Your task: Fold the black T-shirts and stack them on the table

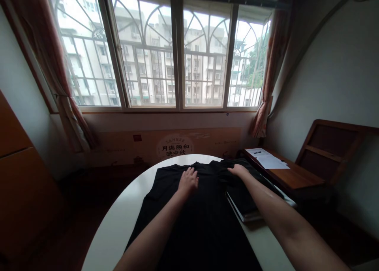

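A black shirt (201,212) lies spread over a white round table (118,219), its collar end toward the window. My left hand (188,180) rests on the upper part of the shirt with the fingers stretched out. Farther right, my right hand (239,171) is closed on the shirt's right sleeve area; the thumb points left and the other fingers are mostly hidden. Beneath my right forearm lies a flat dark item with a pale edge (237,210), partly covered by the arm and black cloth.
Right of the table stands a wooden chair (328,152) beside a wooden surface (299,176) with white papers (271,159) and a dark pen-like object. A printed banner or box (127,142) sits below the barred window (201,62). An orange-brown cabinet (14,184) is at left.
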Motion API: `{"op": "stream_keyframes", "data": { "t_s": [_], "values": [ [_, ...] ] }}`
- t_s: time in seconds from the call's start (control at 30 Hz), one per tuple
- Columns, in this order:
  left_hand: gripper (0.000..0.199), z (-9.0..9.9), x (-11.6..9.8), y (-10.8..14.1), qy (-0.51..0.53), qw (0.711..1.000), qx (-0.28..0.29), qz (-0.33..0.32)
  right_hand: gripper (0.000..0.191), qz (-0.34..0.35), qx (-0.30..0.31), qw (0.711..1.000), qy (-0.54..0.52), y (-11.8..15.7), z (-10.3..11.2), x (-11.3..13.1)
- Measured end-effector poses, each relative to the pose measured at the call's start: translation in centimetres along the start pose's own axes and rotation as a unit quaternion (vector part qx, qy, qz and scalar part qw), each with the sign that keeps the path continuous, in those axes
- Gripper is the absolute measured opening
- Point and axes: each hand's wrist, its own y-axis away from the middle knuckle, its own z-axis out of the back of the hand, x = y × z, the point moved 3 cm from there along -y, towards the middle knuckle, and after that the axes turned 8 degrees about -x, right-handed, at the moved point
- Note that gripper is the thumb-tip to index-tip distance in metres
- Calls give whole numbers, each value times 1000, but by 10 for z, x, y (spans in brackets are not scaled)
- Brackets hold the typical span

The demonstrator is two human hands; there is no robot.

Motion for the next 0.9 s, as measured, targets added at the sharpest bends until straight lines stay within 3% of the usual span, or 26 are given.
{"op": "stream_keyframes", "data": {
  "t_s": [0.13, 0.3, 0.4, 0.6, 0.77, 0.9],
  "values": [
    [43, -45, -57, -37, 48, 998, 32, 16, 42, -16, 5, 1000, 5, 1, 1, 2],
    [47, -82, -86, -50, 73, 993, 36, 87, 46, -10, -12, 1000, 6, -1, -1, 3],
    [54, -92, -93, -46, 78, 992, 35, 91, 46, -2, -17, 1000, -6, -5, -2, 2],
    [66, -98, -93, -44, 102, 988, 44, 105, 29, 27, -25, 997, -63, -11, -3, 12],
    [64, -101, -94, -46, 179, 975, 31, 124, 27, 79, -44, 982, -164, -7, -2, 45],
    [54, -95, -81, -55, 295, 943, 1, 150, 28, 138, -24, 957, -254, 10, -5, 80]
  ]
}}
